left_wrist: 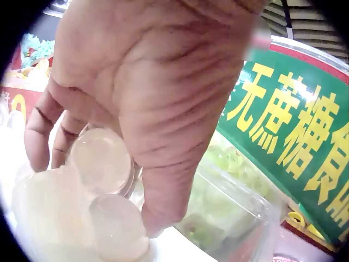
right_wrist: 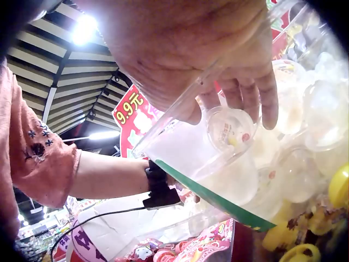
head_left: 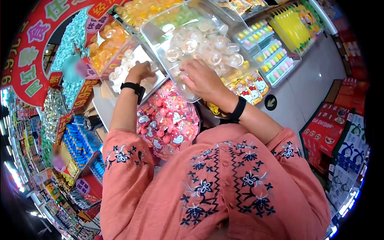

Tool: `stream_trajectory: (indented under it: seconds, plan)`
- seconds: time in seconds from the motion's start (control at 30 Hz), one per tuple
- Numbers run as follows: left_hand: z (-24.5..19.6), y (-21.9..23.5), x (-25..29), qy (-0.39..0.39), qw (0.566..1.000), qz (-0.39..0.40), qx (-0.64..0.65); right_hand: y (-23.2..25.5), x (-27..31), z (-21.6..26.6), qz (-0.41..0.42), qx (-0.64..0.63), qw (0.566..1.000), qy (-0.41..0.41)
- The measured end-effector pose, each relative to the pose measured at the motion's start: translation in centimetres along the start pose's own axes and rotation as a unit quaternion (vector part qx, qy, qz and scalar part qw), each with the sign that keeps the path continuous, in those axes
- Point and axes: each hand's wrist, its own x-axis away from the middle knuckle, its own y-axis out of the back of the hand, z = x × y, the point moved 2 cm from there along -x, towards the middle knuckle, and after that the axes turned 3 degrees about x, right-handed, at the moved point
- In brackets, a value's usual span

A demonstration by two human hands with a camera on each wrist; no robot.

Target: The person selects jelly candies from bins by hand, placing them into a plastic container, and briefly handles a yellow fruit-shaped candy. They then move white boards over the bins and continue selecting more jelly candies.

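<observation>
My left hand (head_left: 141, 74) reaches down into a white-bottomed compartment (head_left: 140, 56) holding a few pale jelly cups (head_left: 117, 76). In the left wrist view its thumb and fingers curl round clear jelly cups (left_wrist: 103, 158). To its right, my right hand (head_left: 206, 82) is over the near side of a clear plastic bin (head_left: 168, 74) heaped with whitish jelly cups (head_left: 190, 46). Through the bin's wall, the right wrist view shows its fingers (right_wrist: 267, 101) bent down around a round-lidded jelly cup (right_wrist: 230, 131). Black bands circle both wrists.
Orange jelly cups (head_left: 108, 42) fill a bin at the left, with green ones (left_wrist: 232, 161) behind. Pink cartoon packs (head_left: 170, 124) sit below the hands. Trays of pastel sweets (head_left: 276, 64) stand at the right, beside a yellow item (head_left: 294, 30). Red boxes (head_left: 326, 128) line the aisle.
</observation>
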Motion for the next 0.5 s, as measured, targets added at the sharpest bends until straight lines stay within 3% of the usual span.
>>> stream_trajectory:
  seconds: [0.13, 0.27, 0.37, 0.5]
  plan:
    - [0.8, -0.2, -0.8, -0.034, 0.999, -0.031, 0.018, -0.1, 0.0, -0.1, -0.006, 0.002, 1.000, 0.014]
    - [1.0, 0.3, -0.5, 0.057, 0.988, 0.005, 0.145, -0.2, -0.1, -0.1, 0.002, 0.006, 1.000, 0.015]
    - [2.6, -1.1, -1.7, 0.028, 0.994, -0.064, 0.087, 0.1, -0.1, 0.0, 0.003, 0.001, 1.000, 0.009]
    - [1.2, -1.3, -1.6, -0.001, 0.998, -0.062, -0.020, 0.1, -0.1, 0.3, 0.005, 0.003, 1.000, 0.002]
